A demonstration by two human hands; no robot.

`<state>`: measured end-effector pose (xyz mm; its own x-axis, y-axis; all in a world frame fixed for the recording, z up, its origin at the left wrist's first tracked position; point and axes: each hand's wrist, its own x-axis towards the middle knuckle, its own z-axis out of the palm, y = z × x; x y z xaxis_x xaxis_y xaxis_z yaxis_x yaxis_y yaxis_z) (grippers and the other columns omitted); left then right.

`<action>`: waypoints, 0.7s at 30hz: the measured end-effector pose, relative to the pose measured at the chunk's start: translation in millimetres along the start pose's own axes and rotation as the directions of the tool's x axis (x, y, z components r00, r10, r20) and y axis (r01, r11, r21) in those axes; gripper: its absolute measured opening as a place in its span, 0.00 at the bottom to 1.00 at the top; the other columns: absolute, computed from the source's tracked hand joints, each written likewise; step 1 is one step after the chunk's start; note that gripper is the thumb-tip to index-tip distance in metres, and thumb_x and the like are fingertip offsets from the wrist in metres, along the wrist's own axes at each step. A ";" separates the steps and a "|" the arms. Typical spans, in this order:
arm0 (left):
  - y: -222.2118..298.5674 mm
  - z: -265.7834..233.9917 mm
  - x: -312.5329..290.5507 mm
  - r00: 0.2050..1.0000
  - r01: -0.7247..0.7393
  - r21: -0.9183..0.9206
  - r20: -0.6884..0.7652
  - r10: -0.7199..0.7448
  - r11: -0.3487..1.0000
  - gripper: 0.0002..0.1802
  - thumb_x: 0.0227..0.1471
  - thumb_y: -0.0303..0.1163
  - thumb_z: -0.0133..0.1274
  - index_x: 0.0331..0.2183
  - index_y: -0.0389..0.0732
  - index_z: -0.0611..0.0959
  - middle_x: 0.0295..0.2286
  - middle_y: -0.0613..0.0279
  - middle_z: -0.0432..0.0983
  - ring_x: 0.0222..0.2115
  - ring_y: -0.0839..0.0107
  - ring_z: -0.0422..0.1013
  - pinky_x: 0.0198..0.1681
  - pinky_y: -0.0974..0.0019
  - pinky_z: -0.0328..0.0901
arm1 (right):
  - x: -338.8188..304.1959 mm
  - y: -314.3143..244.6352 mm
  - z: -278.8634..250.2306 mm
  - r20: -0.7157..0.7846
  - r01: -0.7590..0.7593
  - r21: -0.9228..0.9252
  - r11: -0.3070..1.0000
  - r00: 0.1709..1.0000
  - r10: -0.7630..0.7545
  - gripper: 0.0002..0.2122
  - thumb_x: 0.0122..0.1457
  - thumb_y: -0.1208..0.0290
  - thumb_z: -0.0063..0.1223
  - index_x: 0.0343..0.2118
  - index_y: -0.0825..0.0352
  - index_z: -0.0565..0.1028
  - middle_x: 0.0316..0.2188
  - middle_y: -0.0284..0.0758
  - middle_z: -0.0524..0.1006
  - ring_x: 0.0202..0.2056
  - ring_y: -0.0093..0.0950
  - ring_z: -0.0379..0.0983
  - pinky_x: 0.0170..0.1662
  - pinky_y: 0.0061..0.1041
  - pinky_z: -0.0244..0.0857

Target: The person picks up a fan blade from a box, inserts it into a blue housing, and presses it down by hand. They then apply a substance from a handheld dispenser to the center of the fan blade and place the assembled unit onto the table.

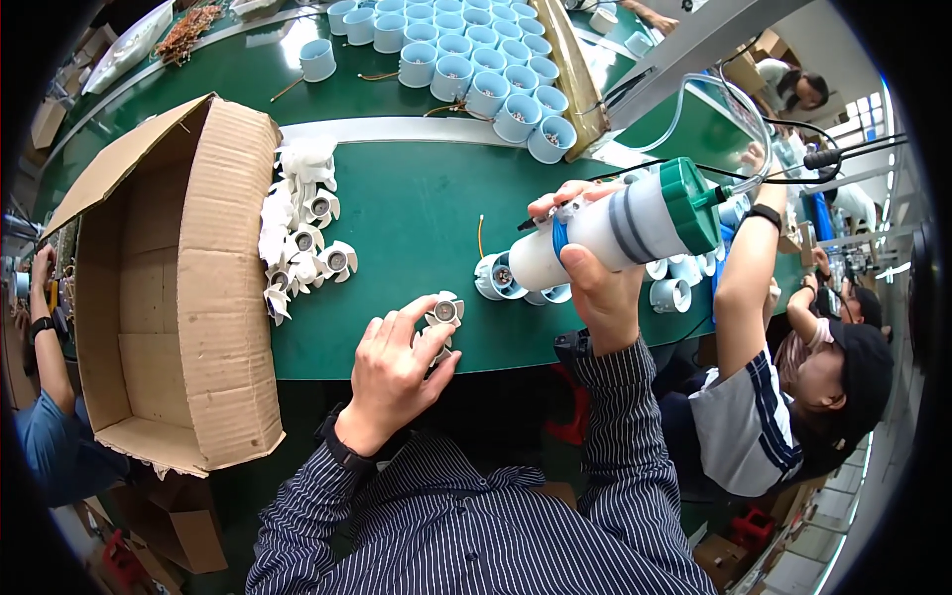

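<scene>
My left hand (389, 369) pinches a small white fan impeller (445, 310) near the table's front edge, its round grey hub facing up. Part of another impeller shows just below, close to the thumb. In my right hand (600, 288) is a fat white dispensing cartridge (605, 233) with a green cap (688, 205), tilted with its narrow end down to the left. Below that end, a light blue cup-shaped housing (499, 277) lies on the green table, and a second one is partly hidden under my right hand.
A cardboard box (233, 297) stands open at left, beside a pile of white impellers (302, 238). Rows of blue housings (453, 74) fill the far side. An air hose (759, 119) runs from the cap. A co-worker (764, 397) sits close on my right.
</scene>
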<state>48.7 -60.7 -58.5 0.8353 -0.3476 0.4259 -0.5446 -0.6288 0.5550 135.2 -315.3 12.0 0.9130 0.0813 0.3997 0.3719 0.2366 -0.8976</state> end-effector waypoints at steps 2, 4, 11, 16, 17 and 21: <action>-0.2 0.7 -0.4 1.000 -0.005 -0.001 -0.005 0.005 1.000 0.24 0.46 0.31 0.74 0.46 0.43 0.87 0.55 0.56 0.79 0.36 0.62 0.76 0.41 0.57 0.70 | -0.3 -0.3 -0.1 -0.001 -0.001 -0.002 1.000 1.000 0.001 0.26 0.60 0.70 0.72 0.58 0.62 0.70 0.54 0.41 0.75 0.56 0.42 0.79 0.62 0.47 0.73; -0.2 1.4 -0.4 1.000 -0.008 -0.002 -0.007 0.008 1.000 0.24 0.46 0.31 0.74 0.46 0.43 0.87 0.55 0.56 0.79 0.36 0.62 0.76 0.41 0.57 0.70 | -0.5 -0.8 -0.8 -0.003 0.000 0.000 1.000 1.000 0.000 0.25 0.60 0.69 0.72 0.57 0.62 0.70 0.54 0.41 0.75 0.56 0.42 0.79 0.62 0.47 0.73; -0.1 1.3 -1.3 1.000 -0.005 -0.001 -0.006 0.005 1.000 0.23 0.46 0.31 0.73 0.46 0.43 0.87 0.55 0.56 0.79 0.37 0.61 0.76 0.41 0.57 0.70 | -1.7 -1.0 -0.5 0.001 0.004 -0.007 1.000 1.000 -0.004 0.25 0.61 0.69 0.72 0.58 0.61 0.70 0.54 0.41 0.75 0.56 0.41 0.79 0.62 0.48 0.73; -2.1 3.2 -2.1 1.000 -0.008 0.001 -0.010 0.008 1.000 0.23 0.46 0.31 0.73 0.46 0.43 0.87 0.55 0.56 0.79 0.37 0.61 0.76 0.41 0.57 0.70 | -2.9 -0.5 0.3 -0.013 0.002 -0.012 1.000 1.000 -0.002 0.25 0.61 0.69 0.71 0.58 0.62 0.70 0.54 0.41 0.75 0.56 0.41 0.78 0.62 0.48 0.72; -1.9 2.9 -1.8 1.000 -0.009 -0.001 -0.011 0.009 1.000 0.23 0.46 0.31 0.73 0.46 0.43 0.87 0.55 0.56 0.79 0.37 0.61 0.76 0.41 0.56 0.70 | -2.7 -1.3 0.8 -0.017 0.002 -0.011 1.000 1.000 -0.002 0.25 0.61 0.69 0.71 0.58 0.62 0.70 0.54 0.41 0.75 0.56 0.41 0.78 0.62 0.48 0.72; -1.0 1.5 -0.8 1.000 -0.009 -0.006 -0.011 0.009 1.000 0.23 0.46 0.31 0.73 0.46 0.43 0.87 0.55 0.56 0.79 0.37 0.61 0.76 0.41 0.56 0.70 | -2.1 -2.0 -1.4 -0.003 0.014 -0.008 1.000 1.000 -0.014 0.25 0.61 0.70 0.71 0.58 0.61 0.70 0.55 0.41 0.75 0.57 0.41 0.79 0.63 0.49 0.72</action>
<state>48.6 -60.8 -60.4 0.8298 -0.3455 0.4382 -0.5522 -0.6218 0.5554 132.8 -317.3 12.6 0.9084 0.0749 0.4113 0.3856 0.2299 -0.8936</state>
